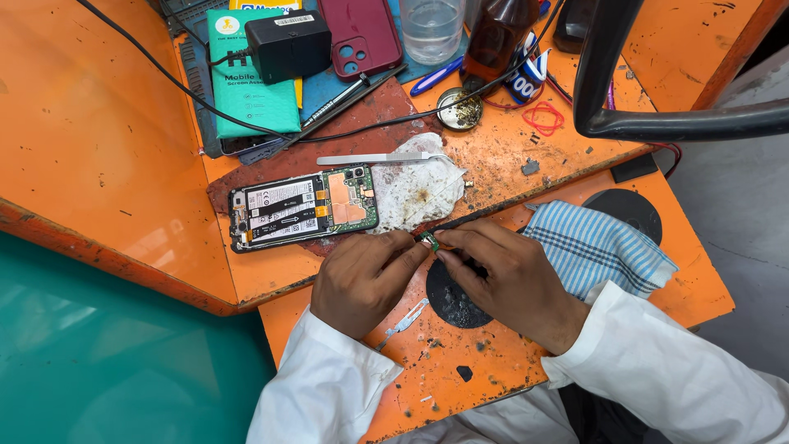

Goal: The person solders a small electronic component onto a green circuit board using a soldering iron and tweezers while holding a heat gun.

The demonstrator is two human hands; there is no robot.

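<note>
Both hands met at the centre of the orange workbench [99, 123], pinching one tiny green component [429, 240] between them. The left hand [366, 279] came in from seven o'clock, its fingers drawn narrow with thumb and forefinger closed on the part's left end. The right hand [509, 279] came in from five o'clock, its fingertips likewise pressed close on the part's right end. The part sat just at the lower edge of a white crumpled tissue [415, 189], near the six o'clock side of it. At nine o'clock from the tissue lay an opened phone [302, 205], back cover off, its boards and battery label showing. Steel tweezers [374, 158] lay flat at twelve o'clock from the tissue. A blue checked cloth [592, 247] lay at three o'clock from the right hand, touching its wrist. Below the left hand, at six o'clock, rested a small metal blade tool [404, 319]. At the far edge of the bench stood a maroon phone [362, 34], a black charger [288, 43] on a green box [246, 103], and a clear glass [431, 29].
</note>
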